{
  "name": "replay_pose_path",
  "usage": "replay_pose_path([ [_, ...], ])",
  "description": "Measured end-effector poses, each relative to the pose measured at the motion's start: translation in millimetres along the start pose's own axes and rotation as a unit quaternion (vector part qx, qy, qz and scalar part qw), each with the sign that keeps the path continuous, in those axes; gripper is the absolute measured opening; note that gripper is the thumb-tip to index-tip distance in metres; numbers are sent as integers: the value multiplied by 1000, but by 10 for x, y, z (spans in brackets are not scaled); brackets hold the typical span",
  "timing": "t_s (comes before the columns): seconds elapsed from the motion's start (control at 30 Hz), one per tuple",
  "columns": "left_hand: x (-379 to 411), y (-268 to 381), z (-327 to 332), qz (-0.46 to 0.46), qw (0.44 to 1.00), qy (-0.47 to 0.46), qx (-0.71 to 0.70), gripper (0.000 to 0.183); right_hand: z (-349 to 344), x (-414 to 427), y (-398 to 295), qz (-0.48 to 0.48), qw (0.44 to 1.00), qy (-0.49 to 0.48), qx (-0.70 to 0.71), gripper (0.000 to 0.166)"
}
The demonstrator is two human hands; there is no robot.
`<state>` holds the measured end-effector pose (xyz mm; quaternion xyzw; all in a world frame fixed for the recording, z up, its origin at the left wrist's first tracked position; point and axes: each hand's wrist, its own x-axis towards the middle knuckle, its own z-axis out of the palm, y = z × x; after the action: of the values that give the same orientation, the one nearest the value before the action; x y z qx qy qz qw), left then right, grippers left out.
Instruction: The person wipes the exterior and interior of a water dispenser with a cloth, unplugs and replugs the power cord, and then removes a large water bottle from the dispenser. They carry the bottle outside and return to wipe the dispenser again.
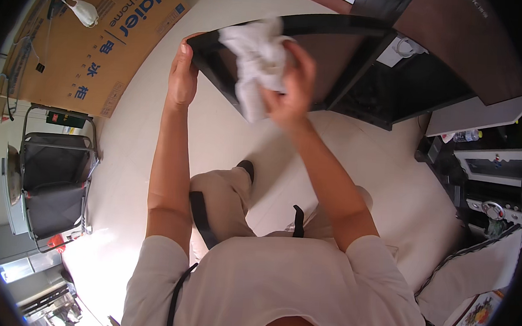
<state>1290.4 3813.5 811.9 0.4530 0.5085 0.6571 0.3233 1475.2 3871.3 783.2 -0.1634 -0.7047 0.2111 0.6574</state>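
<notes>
A white cloth (256,64) hangs crumpled from my right hand (295,84), which is blurred and grips it against a black-framed cabinet door (336,26). The door has a brown panel and stands swung out from a dark cabinet (418,83). At the door's outer left corner, my left hand (184,75) holds the edge, thumb on top and fingers partly hidden behind it. Inside the cabinet, a white cable (407,47) lies by a white box.
A large Haier cardboard box (139,34) stands at upper left, above a folding chair (56,177). To the right are a shelf unit with a plastic bottle (466,135) and a cushioned seat (470,265). Pale floor (296,165) lies under the door.
</notes>
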Motion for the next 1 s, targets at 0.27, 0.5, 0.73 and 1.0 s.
replay_pose_path([
  [0.27, -178, -5, 35, 44, 999, -16, -11, 52, 700, -843, 136, 60, 995, -79, -11, 48],
  [0.5, -169, 13, 54, 102, 991, 19, 91, 59, 353, -1903, 721, 144, 952, -259, -79, 44],
  [0.73, -249, 4, 49, 120, 986, 72, 90, 72, -347, -2345, 1258, 284, 901, -165, -283, 42],
  [1.0, -231, 2, 83, 116, 989, 68, 55, 67, -374, -2505, 2141, 438, 847, 234, -190, 38],
])
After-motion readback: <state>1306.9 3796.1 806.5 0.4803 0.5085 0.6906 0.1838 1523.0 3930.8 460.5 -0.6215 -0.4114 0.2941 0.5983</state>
